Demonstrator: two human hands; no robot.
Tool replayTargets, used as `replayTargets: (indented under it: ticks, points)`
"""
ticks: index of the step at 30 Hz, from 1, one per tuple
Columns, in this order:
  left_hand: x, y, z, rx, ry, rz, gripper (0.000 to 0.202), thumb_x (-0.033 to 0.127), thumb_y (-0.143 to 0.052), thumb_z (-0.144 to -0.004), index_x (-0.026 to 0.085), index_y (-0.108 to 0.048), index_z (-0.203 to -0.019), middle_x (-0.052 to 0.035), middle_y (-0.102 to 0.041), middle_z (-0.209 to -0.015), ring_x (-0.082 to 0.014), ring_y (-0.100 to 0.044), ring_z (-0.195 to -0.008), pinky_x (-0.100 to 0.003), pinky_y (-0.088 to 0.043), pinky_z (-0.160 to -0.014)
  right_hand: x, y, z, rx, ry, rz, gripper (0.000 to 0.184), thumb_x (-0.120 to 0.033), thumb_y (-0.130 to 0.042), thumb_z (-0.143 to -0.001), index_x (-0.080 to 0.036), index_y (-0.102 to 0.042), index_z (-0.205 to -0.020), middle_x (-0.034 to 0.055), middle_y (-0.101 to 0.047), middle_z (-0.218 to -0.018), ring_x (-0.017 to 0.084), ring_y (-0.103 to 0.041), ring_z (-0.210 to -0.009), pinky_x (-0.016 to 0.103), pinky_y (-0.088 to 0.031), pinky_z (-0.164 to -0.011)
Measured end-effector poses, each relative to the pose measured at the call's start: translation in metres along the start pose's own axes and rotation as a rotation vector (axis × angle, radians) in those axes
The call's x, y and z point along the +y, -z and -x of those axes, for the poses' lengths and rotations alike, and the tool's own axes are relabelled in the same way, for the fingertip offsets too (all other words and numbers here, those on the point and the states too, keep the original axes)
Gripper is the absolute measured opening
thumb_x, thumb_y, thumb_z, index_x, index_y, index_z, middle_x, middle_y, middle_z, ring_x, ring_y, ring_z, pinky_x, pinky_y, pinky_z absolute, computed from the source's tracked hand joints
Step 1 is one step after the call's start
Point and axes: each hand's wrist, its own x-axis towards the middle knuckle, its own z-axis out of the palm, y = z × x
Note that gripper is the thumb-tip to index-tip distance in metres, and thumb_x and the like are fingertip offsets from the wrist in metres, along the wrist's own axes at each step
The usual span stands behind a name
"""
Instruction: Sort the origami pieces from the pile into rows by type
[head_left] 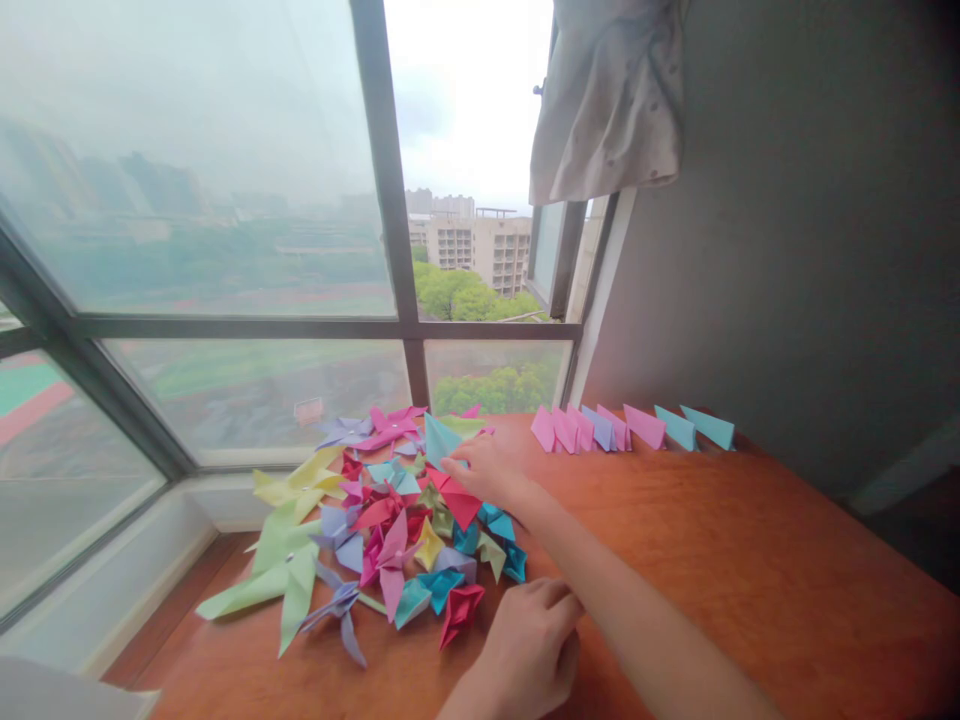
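My right hand [484, 470] reaches over the far side of a pile of folded paper pieces. Its fingertips are pinched on a light-blue folded paper triangle [441, 440], which stands up point first. A red paper piece [455, 495] lies just below that hand. Curled into a loose fist, my left hand [529, 640] rests on the table under my right forearm; its fingertips are partly hidden and no object shows in it. Nearest to it is a dark pink folded paper piece [460, 612]. Paper pinwheels, such as a pale green one [289, 570], make up the left side of the pile.
A row of pink, purple and blue folded paper triangles [600, 430] stands along the back of the wooden table [675, 540]. Windows [240, 200] border the table at the back and left. A grey curtain [611, 110] hangs above, beside a dark wall [787, 250].
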Motion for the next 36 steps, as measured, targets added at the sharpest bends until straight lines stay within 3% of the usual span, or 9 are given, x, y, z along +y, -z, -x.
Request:
replayTargets:
  ticks: [4,8,11,13,20,23,27,33,36]
  points:
    - [0.001,0.000,-0.001,-0.003,-0.005,-0.011,0.034,0.001,-0.050,-0.064,0.020,-0.058,-0.090,-0.0057,-0.066,-0.081,-0.0209,-0.064,-0.071,-0.027,-0.047,-0.060,-0.006,-0.005,-0.003,0.023,-0.028,0.021,0.034,-0.047,-0.056,-0.091,-0.021,-0.070,-0.073,0.0028,-0.069,-0.072,0.017,-0.060,-0.078,0.025,-0.041,-0.071]
    - [0.002,0.002,-0.001,-0.012,0.000,-0.001,0.034,0.002,-0.051,-0.065,0.020,-0.059,-0.092,-0.0061,-0.068,-0.085,-0.0217,-0.065,-0.075,-0.027,-0.048,-0.061,-0.008,0.003,-0.002,0.072,-0.031,0.031,0.024,-0.040,-0.056,-0.090,-0.022,-0.071,-0.083,0.0066,-0.071,-0.087,0.021,-0.061,-0.091,0.032,-0.044,-0.086]
    - [0.001,0.004,0.001,-0.014,0.005,0.017,0.039,0.003,-0.051,-0.068,0.020,-0.061,-0.101,-0.0063,-0.070,-0.089,-0.0224,-0.066,-0.078,-0.029,-0.050,-0.065,-0.006,0.018,0.004,0.197,-0.048,-0.025,0.018,-0.031,-0.054,-0.090,-0.021,-0.070,-0.091,0.0079,-0.071,-0.099,0.021,-0.061,-0.098,0.035,-0.045,-0.092]
    - [0.001,0.005,0.001,-0.002,0.018,0.032,0.041,0.003,-0.050,-0.070,0.020,-0.061,-0.105,-0.0066,-0.070,-0.092,-0.0225,-0.066,-0.080,-0.030,-0.050,-0.066,-0.004,0.032,0.012,0.308,-0.084,-0.104,0.015,-0.026,-0.055,-0.088,-0.021,-0.068,-0.093,0.0072,-0.070,-0.098,0.020,-0.062,-0.091,0.034,-0.048,-0.086]
    - [-0.002,0.014,0.000,0.190,0.155,0.286,0.032,0.005,-0.047,-0.081,0.020,-0.062,-0.106,-0.0071,-0.070,-0.093,-0.0192,-0.065,-0.083,-0.029,-0.050,-0.073,0.017,0.085,0.081,0.453,-0.297,-0.292,0.016,-0.029,-0.059,-0.083,-0.019,-0.064,-0.094,0.0056,-0.069,-0.091,0.016,-0.062,-0.076,0.028,-0.054,-0.067]
    - [-0.004,0.025,-0.005,0.320,0.307,0.523,0.022,0.020,-0.048,-0.093,0.019,-0.059,-0.111,-0.0078,-0.070,-0.093,-0.0173,-0.064,-0.079,-0.027,-0.050,-0.071,0.028,0.102,0.120,0.448,-0.346,-0.298,0.022,-0.033,-0.061,-0.084,-0.020,-0.065,-0.102,0.0076,-0.069,-0.099,0.018,-0.064,-0.081,0.029,-0.055,-0.069]
    - [-0.006,0.046,-0.016,0.447,0.515,0.836,0.038,0.042,-0.049,-0.096,0.019,-0.048,-0.126,-0.0080,-0.067,-0.098,-0.0154,-0.062,-0.073,-0.024,-0.049,-0.059,0.032,0.121,0.162,0.373,-0.316,-0.242,0.017,-0.034,-0.061,-0.086,-0.021,-0.067,-0.096,0.0065,-0.069,-0.095,0.018,-0.065,-0.084,0.027,-0.055,-0.070]
    - [-0.018,0.063,-0.026,0.221,0.474,0.865,0.036,0.041,-0.063,-0.088,0.017,-0.060,-0.115,-0.0033,-0.066,-0.081,-0.0157,-0.063,-0.074,-0.025,-0.050,-0.067,0.027,0.131,0.180,0.273,-0.239,-0.236,0.013,-0.031,-0.058,-0.089,-0.022,-0.068,-0.091,0.0052,-0.068,-0.089,0.018,-0.065,-0.084,0.027,-0.054,-0.068]
    - [-0.024,0.065,-0.029,0.213,0.505,0.852,0.033,0.042,-0.066,-0.085,0.016,-0.064,-0.105,-0.0029,-0.066,-0.078,-0.0156,-0.064,-0.071,-0.024,-0.049,-0.063,0.026,0.131,0.179,0.270,-0.221,-0.245,0.012,-0.031,-0.059,-0.089,-0.023,-0.068,-0.089,0.0047,-0.069,-0.089,0.019,-0.066,-0.084,0.027,-0.055,-0.069]
